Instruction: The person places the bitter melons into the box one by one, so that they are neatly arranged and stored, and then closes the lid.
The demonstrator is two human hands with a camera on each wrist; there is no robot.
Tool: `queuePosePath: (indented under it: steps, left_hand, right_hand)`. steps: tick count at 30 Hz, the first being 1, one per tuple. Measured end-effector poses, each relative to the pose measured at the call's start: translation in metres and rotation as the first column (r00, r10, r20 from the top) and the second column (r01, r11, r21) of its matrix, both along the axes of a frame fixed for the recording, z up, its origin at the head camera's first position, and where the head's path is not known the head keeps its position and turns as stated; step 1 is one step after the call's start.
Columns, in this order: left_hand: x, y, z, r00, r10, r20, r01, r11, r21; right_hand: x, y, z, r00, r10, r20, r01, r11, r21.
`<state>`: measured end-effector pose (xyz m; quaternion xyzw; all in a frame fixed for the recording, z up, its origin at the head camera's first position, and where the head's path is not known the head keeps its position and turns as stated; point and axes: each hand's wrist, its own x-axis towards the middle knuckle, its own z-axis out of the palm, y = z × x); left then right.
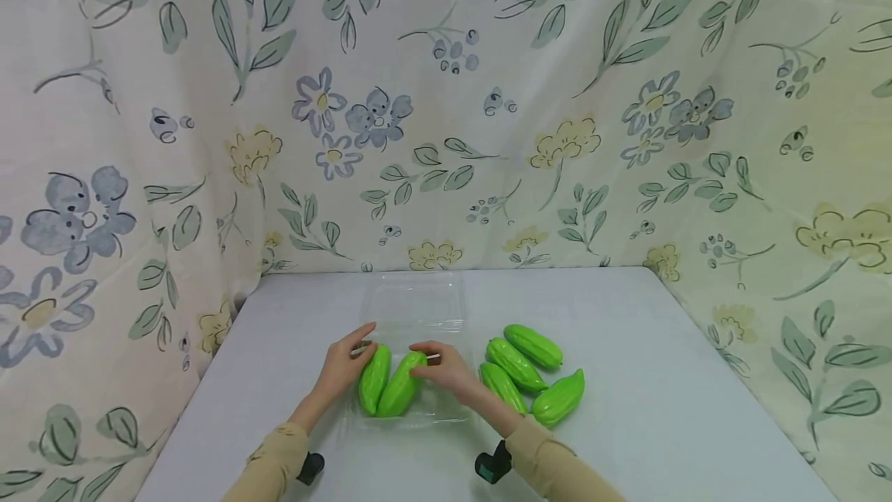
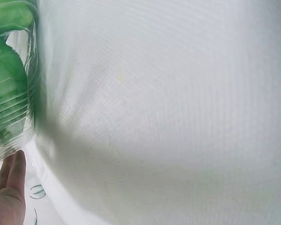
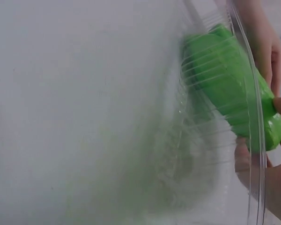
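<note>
Gourd in the right hand lies within the left part of the clear box, its long axis slanting from the box's near wall toward its far right corner. The right hand, reaching over the box's right wall, is the nearer one, thumb and fingers pinching the gourd's far end. In the right wrist view that end pokes past the box's rim, so the gourd seems tilted rather than flat.

A flowered curtain hangs behind the box, and a white table bears it. The open lid lies beyond the box's far edge. Outside the box's right wall are four loose gourds, close by the right forearm. Against the box's left wall, a second gourd points almost straight away, seemingly touching the held one at the near end and parting from it farther off; it looks like the main obstacle on that side. The left hand is at the box's far left corner, fingers mostly straight; whether they press the second gourd or only the wall, I cannot tell. Nearer than the box, each wrist carries a small black camera
</note>
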<state>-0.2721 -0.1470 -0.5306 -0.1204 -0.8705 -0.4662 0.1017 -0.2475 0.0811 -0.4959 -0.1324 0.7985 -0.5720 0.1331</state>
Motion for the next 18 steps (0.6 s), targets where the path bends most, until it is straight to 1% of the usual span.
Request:
queuePosePath:
  steps: [3, 7, 12, 18]
  left_hand:
    - [0.000, 0.000, -0.001, 1.000, 0.012, -0.006, -0.012, 1.000, -0.006]
    - [-0.001, 0.001, -0.001, 1.000, 0.018, -0.017, -0.018, 1.000, -0.011]
    - [-0.001, 0.001, 0.000, 1.000, 0.015, 0.012, -0.015, 1.000, 0.002]
    - [0.001, 0.001, 0.001, 1.000, 0.002, 0.029, -0.003, 1.000, 0.018]
  right_hand:
    - [0.001, -0.004, -0.001, 1.000, -0.008, -0.008, 0.008, 1.000, -0.004]
    - [-0.001, -0.008, -0.006, 0.998, -0.054, -0.022, 0.054, 0.999, -0.006]
    - [-0.004, -0.013, -0.013, 0.993, -0.112, -0.040, 0.111, 0.994, -0.023]
    - [-0.008, -0.018, -0.018, 0.988, -0.150, -0.046, 0.149, 0.989, -0.022]
